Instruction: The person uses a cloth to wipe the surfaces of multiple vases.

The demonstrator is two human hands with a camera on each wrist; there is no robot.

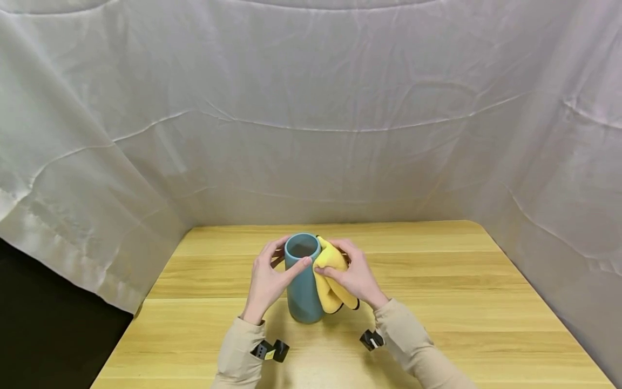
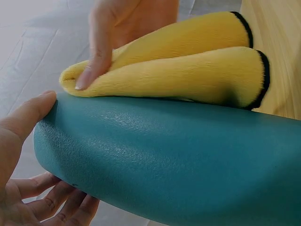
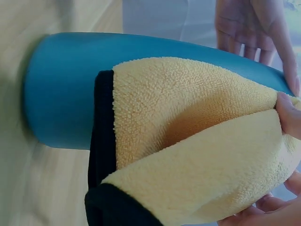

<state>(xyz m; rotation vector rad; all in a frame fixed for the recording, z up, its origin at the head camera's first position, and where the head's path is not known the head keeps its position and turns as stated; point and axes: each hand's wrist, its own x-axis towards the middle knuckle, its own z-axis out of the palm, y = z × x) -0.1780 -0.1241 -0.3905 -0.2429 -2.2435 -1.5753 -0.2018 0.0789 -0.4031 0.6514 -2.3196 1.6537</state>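
Note:
A tall blue-green vase [image 1: 304,294] stands upright on the wooden table, its round mouth facing up. Around its upper part my left hand [image 1: 270,278] curves, thumb on the near side by the rim and fingers on the far left side. My right hand [image 1: 353,273] pinches a folded yellow cloth [image 1: 330,281] with dark edging against the vase's right side. In the left wrist view the cloth [image 2: 188,75] lies along the vase wall [image 2: 155,146], with the right thumb pressing into its fold. The right wrist view shows the cloth's fuzzy surface [image 3: 197,155] covering part of the vase [image 3: 66,89].
The wooden table [image 1: 461,302] extends to both sides of the vase. Pale grey fabric [image 1: 340,162] hangs behind it and at the sides. A dark area [image 1: 48,324] lies beyond the left edge. Small black wrist cameras [image 1: 372,340] sit on both sleeves.

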